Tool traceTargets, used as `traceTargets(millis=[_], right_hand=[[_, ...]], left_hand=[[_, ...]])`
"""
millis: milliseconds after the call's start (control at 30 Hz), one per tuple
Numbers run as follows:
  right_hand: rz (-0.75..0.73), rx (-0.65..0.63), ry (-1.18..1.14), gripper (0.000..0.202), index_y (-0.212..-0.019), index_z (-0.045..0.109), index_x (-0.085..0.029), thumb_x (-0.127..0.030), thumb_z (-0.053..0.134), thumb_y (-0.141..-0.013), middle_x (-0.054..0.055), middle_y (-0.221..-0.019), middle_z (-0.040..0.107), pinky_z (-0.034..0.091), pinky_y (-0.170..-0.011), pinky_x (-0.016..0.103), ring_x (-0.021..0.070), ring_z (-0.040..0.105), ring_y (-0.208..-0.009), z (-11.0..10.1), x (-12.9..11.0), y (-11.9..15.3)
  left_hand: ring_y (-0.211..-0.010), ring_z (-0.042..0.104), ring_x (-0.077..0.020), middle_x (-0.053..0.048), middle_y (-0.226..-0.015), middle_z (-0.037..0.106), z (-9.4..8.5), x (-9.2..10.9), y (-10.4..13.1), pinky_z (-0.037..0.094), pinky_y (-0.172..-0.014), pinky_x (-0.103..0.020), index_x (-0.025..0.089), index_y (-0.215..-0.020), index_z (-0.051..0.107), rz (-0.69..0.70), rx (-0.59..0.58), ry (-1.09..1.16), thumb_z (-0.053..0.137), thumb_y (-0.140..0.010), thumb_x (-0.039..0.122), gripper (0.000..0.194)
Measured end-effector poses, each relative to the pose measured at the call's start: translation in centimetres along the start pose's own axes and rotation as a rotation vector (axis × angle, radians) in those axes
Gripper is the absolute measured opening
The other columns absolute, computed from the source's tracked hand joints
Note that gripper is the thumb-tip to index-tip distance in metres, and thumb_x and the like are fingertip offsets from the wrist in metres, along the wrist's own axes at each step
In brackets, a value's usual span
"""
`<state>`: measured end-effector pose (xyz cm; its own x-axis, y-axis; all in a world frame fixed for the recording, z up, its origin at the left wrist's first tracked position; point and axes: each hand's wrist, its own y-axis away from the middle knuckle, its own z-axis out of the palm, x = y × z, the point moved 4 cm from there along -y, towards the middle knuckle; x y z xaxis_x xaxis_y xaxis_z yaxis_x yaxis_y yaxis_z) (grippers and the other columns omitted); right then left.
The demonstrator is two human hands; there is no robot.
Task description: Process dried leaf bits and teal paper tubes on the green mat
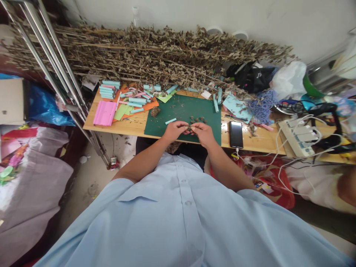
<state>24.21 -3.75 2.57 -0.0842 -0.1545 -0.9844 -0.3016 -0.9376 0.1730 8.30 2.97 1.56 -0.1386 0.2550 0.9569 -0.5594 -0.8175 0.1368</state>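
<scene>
Over the front of a green mat (167,105), my left hand (176,130) and my right hand (203,132) meet with fingers pinched. Between them they hold a small clump of dried leaves (190,127). Just beyond my right hand lie several crumbled dried leaf bits (198,119) on the mat. A short light-blue paper roll (170,121) rests near my left hand. Farther left, at the mat's edge, sits a larger brown ball of dried leaves (155,111).
Long dried leafy stalks (155,52) fill the table's back. Blue paper rolls (108,90) and pink paper (105,113) lie left. To the right are a phone (236,134) on a cable, purple cord (263,105) and a power strip (299,135). Metal poles (55,55) stand at left.
</scene>
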Motion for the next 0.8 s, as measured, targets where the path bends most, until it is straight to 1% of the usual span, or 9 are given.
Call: traceTargets(millis=[100, 200, 333, 467, 600, 700, 767, 800], right_hand=[[0.059, 0.006, -0.134, 0.034, -0.085, 0.075, -0.023, -0.044, 0.091, -0.064, -0.003, -0.07, 0.07, 0.055, -0.063, 0.027, 0.013, 0.066, -0.066, 0.2, 0.3, 0.1], [0.08, 0.016, -0.219, 0.039, -0.086, 0.074, -0.023, -0.045, 0.095, -0.06, -0.003, -0.073, 0.072, 0.057, -0.062, 0.026, 0.0125, 0.067, -0.065, 0.0, 0.2, 0.3], [0.08, 0.075, -0.265, 0.041, -0.086, 0.076, -0.023, -0.041, 0.098, -0.058, -0.001, -0.077, 0.076, 0.058, -0.061, 0.024, 0.0116, 0.067, -0.065, -1.3, -0.2, 0.4], [0.09, 0.135, -0.293, 0.039, -0.085, 0.076, -0.022, -0.039, 0.098, -0.058, 0.0, -0.082, 0.079, 0.058, -0.057, 0.022, 0.0102, 0.066, -0.062, -2.5, -0.4, 0.6], [0.109, 0.145, -0.258, 0.036, -0.084, 0.077, -0.022, -0.038, 0.096, -0.059, 0.001, -0.081, 0.079, 0.056, -0.054, 0.022, 0.0106, 0.066, -0.061, -1.9, -0.3, 1.0], [0.096, 0.147, -0.217, 0.037, -0.085, 0.077, -0.022, -0.04, 0.094, -0.059, 0.001, -0.081, 0.078, 0.057, -0.056, 0.024, 0.0121, 0.067, -0.062, -1.3, -0.1, 0.9], [0.065, 0.182, -0.133, 0.036, -0.087, 0.076, -0.022, -0.043, 0.091, -0.062, 0.0, -0.079, 0.076, 0.058, -0.058, 0.027, 0.014, 0.067, -0.063, -1.8, -0.1, 0.5], [0.04, 0.218, -0.043, 0.034, -0.087, 0.076, -0.022, -0.045, 0.088, -0.066, 0.0, -0.076, 0.075, 0.058, -0.059, 0.029, 0.0154, 0.067, -0.063, -2.4, -0.2, 0.2]], left_hand=[[-0.072, 0.077, -0.0166, -0.005, -0.08, 0.078, 0.0, 0.0, 0.0, 0.065, -0.074, -0.031, 0.011, -0.1, 0.074, 0.014, 0.015, 0.013, 0.084, -0.083, 0.029, 0.027], [-0.072, 0.077, -0.0171, -0.005, -0.077, 0.078, -0.1, 0.1, 0.1, 0.065, -0.072, -0.03, 0.01, -0.101, 0.074, 0.024, 0.023, 0.026, 0.084, -0.082, 0.029, 0.028], [-0.071, 0.077, -0.0177, -0.005, -0.074, 0.078, 0.0, 0.4, 0.3, 0.065, -0.073, -0.031, 0.009, -0.103, 0.074, 0.011, 0.028, 0.018, 0.084, -0.084, 0.029, 0.029], [-0.07, 0.077, -0.0172, -0.006, -0.075, 0.078, 0.1, 0.4, 0.4, 0.064, -0.074, -0.032, 0.009, -0.104, 0.074, 0.002, 0.028, 0.006, 0.083, -0.085, 0.029, 0.029], [-0.071, 0.077, -0.0167, -0.005, -0.075, 0.078, 0.2, 0.1, 0.2, 0.064, -0.074, -0.03, 0.01, -0.106, 0.074, 0.025, 0.018, 0.006, 0.083, -0.084, 0.028, 0.029], [-0.073, 0.078, -0.0174, -0.005, -0.078, 0.079, 0.2, 0.0, 0.2, 0.064, -0.074, -0.03, 0.01, -0.106, 0.074, 0.054, 0.017, 0.017, 0.083, -0.084, 0.029, 0.031], [-0.074, 0.078, -0.0178, -0.006, -0.079, 0.079, 0.2, 0.1, 0.3, 0.064, -0.074, -0.03, 0.01, -0.107, 0.074, 0.054, 0.017, 0.018, 0.083, -0.085, 0.03, 0.031], [-0.073, 0.078, -0.0178, -0.006, -0.078, 0.079, 0.2, 0.2, 0.3, 0.064, -0.074, -0.03, 0.01, -0.107, 0.074, 0.049, 0.019, 0.017, 0.082, -0.085, 0.029, 0.031]])
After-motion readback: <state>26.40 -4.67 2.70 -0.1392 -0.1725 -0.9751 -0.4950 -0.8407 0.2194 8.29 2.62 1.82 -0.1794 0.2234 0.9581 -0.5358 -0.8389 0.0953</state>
